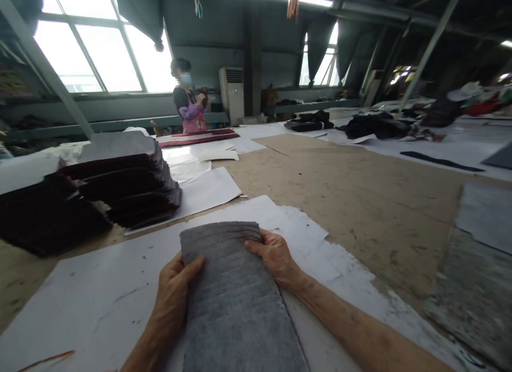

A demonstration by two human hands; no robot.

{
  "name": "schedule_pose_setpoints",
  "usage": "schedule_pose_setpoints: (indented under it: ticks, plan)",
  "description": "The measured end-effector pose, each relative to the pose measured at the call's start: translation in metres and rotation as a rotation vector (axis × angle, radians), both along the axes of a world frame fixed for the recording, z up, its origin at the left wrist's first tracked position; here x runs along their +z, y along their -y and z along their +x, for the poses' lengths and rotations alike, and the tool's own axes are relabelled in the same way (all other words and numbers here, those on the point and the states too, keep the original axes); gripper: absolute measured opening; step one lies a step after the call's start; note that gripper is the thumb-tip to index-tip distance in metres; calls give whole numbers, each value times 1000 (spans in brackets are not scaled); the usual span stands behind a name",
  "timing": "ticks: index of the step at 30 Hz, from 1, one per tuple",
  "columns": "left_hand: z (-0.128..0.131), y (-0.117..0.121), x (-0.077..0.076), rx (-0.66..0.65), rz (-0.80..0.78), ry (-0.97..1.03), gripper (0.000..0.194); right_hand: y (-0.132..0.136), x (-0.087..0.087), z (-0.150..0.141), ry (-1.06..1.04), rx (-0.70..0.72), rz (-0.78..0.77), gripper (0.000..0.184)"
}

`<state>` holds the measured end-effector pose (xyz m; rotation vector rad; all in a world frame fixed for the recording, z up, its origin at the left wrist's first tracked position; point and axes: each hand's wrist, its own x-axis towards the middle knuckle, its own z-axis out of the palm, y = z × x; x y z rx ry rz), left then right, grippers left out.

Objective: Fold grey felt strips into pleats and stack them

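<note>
A stack of grey felt pieces, staggered like steps, lies lengthwise in front of me on white paper. My left hand grips the stack's left edge, thumb lying on top. On the right edge sits my right hand, fingers curled over the top and around the side. Both hands hold the stack near its far end.
Piles of dark maroon cut fabric topped with grey sheets stand at the left. The brown table stretches right, with grey felt sheets at its right edge. A person in a pink apron stands far back by black fabric heaps.
</note>
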<state>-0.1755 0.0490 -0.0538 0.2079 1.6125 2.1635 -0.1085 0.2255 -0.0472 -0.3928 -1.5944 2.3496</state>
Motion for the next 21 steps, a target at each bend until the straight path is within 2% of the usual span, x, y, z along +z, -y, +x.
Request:
schedule_pose_setpoints:
  ticks: [5,9,15,19,21]
  plan:
    - [1,-3,0,5,6,3,37,-4,3,1,32,73,-51,30]
    - [0,-5,-3,9,36,11,35,-7,5,0,32,48,-12,26]
    - [0,-6,-3,51,37,-41,34,-2,-2,-4,36,-71,137,24]
    - [0,-7,-2,58,32,-62,32,-4,-7,-7,47,-92,258,25]
    - [-1,-8,-4,44,-24,-112,30,-7,-9,-9,71,-102,348,27]
